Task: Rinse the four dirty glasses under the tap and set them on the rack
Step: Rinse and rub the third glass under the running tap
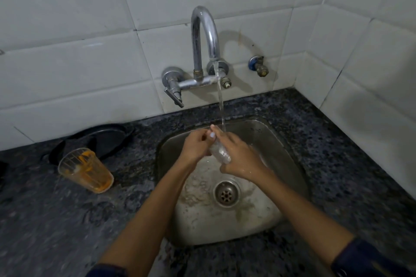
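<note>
Two hands meet over the sink, just below where the tap drops its stream of water. Between them is a clear glass, lying tilted rather than upright: its long axis runs from up near the stream, away from the person, down and toward the drain. Which end is the mouth I cannot tell, since fingers cover the upper end.

The left hand curls its fingers onto the upper part of the glass on the side away from the drain. The right hand wraps around the lower part, with its fingertips reaching up to the stream. Both are closed on the glass, none spread wide.

The stream lands at the upper end of the glass, right at the fingertips, so the rinse probably depends on turning the glass about that tilted axis under the water; the right hand, holding more of the body, seems best placed to do it.

Left of the sink, well apart on the counter, stands one glass with orange residue, not yet rinsed. Behind it lies a dark tray. No rack is visible.
</note>
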